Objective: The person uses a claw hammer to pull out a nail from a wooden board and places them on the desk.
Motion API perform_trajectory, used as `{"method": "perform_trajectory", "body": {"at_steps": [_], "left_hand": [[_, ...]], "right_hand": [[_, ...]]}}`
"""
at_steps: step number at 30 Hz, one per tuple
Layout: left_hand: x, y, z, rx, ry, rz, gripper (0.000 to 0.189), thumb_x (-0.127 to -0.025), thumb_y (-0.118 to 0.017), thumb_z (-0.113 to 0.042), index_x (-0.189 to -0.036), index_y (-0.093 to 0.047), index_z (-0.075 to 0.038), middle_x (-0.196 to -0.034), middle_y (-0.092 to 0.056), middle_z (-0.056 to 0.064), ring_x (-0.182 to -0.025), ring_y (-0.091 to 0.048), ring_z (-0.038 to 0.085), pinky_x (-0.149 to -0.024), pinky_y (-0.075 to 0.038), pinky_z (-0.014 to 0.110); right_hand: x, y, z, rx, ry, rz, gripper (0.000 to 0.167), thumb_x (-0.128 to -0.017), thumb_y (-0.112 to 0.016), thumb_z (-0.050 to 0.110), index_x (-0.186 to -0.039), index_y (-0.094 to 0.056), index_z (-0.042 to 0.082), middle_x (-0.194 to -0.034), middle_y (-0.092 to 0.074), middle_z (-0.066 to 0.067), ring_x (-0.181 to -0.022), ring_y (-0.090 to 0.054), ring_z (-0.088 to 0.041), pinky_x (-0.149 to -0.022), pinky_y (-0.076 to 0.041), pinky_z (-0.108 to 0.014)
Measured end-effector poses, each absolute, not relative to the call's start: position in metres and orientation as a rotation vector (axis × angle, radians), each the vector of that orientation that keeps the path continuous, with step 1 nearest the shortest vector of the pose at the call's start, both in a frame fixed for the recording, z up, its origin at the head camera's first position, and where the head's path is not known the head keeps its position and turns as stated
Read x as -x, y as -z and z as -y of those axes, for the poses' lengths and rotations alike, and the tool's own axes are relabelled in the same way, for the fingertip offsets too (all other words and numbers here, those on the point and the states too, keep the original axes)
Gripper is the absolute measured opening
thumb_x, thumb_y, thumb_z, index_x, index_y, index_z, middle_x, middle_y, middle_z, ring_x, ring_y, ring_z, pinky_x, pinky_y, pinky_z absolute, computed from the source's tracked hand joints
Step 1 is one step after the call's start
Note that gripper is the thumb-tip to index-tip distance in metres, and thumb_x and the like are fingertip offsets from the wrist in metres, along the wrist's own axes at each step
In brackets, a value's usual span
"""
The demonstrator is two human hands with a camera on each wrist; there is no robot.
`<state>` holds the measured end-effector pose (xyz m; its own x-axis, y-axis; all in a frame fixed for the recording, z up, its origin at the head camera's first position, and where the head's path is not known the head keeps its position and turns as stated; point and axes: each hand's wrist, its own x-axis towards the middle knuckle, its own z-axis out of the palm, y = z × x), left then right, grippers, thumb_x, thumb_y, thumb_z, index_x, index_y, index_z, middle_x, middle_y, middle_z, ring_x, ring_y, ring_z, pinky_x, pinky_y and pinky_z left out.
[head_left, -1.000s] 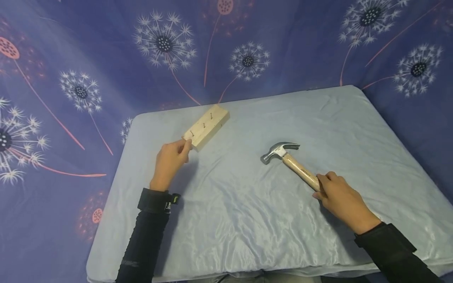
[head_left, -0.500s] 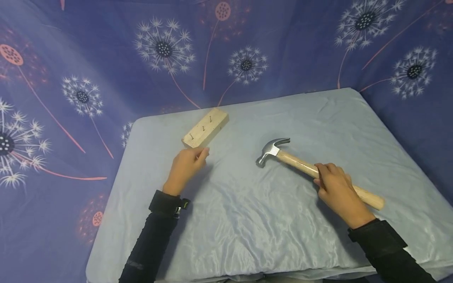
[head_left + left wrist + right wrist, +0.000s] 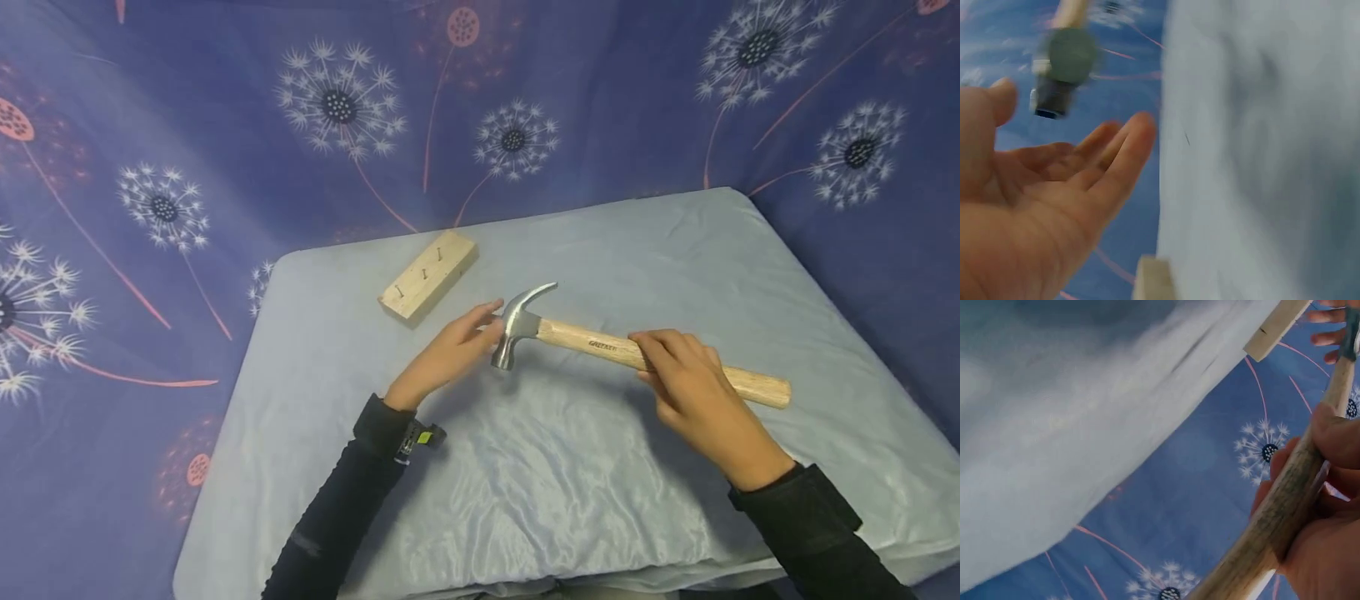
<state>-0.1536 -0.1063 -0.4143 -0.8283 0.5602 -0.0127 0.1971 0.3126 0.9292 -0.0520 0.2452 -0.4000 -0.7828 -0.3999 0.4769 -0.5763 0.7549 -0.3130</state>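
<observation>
Hammer (image 3: 592, 342), now carried leftward above cloth (image 3: 600, 500), is gripped by right hand (image 3: 701, 400); head (image 3: 514, 330) is neared by left hand (image 3: 448, 352), fingers extended, contact unclear. Block (image 3: 417, 292) with nails (image 3: 424, 273) is left unheld; work seems shifted away.

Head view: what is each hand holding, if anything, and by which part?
The right hand grips the hammer by its handle, around the middle. The left hand, open beside the hammer's head, holds nothing.
</observation>
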Motion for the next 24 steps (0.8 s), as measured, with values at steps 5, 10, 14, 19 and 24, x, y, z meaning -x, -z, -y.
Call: {"method": "perform_trajectory", "body": {"at_steps": [5,10,14,19,24], "left_hand": [[0.145,0.419,0.107,-0.588,-1.685,-1.915,0.053,-0.109,-0.065,-0.022,-0.156,-0.047,-0.006,-0.127,-0.067,0.022,-0.102,-0.074,0.036,-0.092,-0.06,0.045],[0.136,0.426,0.105,-0.513,-1.711,-1.842,0.034,-0.106,-0.064,-0.006,-0.137,-0.054,0.003,-0.119,-0.068,0.021,-0.093,-0.076,0.037,-0.085,-0.063,0.046],[0.13,0.426,0.107,-0.494,-1.77,-1.782,0.028,-0.107,-0.06,-0.003,-0.133,-0.054,0.005,-0.119,-0.065,0.032,-0.095,-0.075,0.037,-0.084,-0.063,0.05],[0.128,0.426,0.112,-0.518,-1.837,-1.71,0.03,-0.109,-0.059,-0.007,-0.135,-0.053,0.004,-0.125,-0.055,0.046,-0.097,-0.073,0.047,-0.082,-0.062,0.056],[0.131,0.428,0.116,-0.461,-1.903,-1.715,0.031,-0.11,-0.059,-0.012,-0.138,-0.052,0.001,-0.131,-0.055,0.041,-0.104,-0.072,0.046,-0.092,-0.059,0.058]], "right_hand": [[0.048,0.402,-0.243,-0.841,-0.575,2.566,0.059,-0.085,-0.081,-0.007,-0.141,-0.061,-0.001,-0.126,-0.063,-0.014,-0.108,-0.061,-0.038,-0.08,-0.043,-0.054],[0.048,0.403,-0.241,-0.855,-0.58,2.547,0.064,-0.084,-0.085,-0.005,-0.143,-0.064,0.005,-0.129,-0.067,-0.01,-0.114,-0.063,-0.034,-0.09,-0.049,-0.053],[0.049,0.401,-0.241,-0.852,-0.656,2.472,0.064,-0.082,-0.086,-0.007,-0.142,-0.067,0.005,-0.136,-0.067,-0.01,-0.125,-0.06,-0.034,-0.107,-0.045,-0.041],[0.053,0.4,-0.239,-0.882,-0.849,2.318,0.029,-0.108,-0.065,0.019,-0.131,-0.073,0.002,-0.14,-0.064,-0.016,-0.133,-0.055,-0.04,-0.117,-0.035,-0.022],[0.052,0.404,-0.244,-0.852,-0.97,2.22,0.031,-0.112,-0.059,0.028,-0.118,-0.078,0.004,-0.12,-0.071,-0.01,-0.114,-0.062,-0.032,-0.104,-0.043,-0.019]]}}
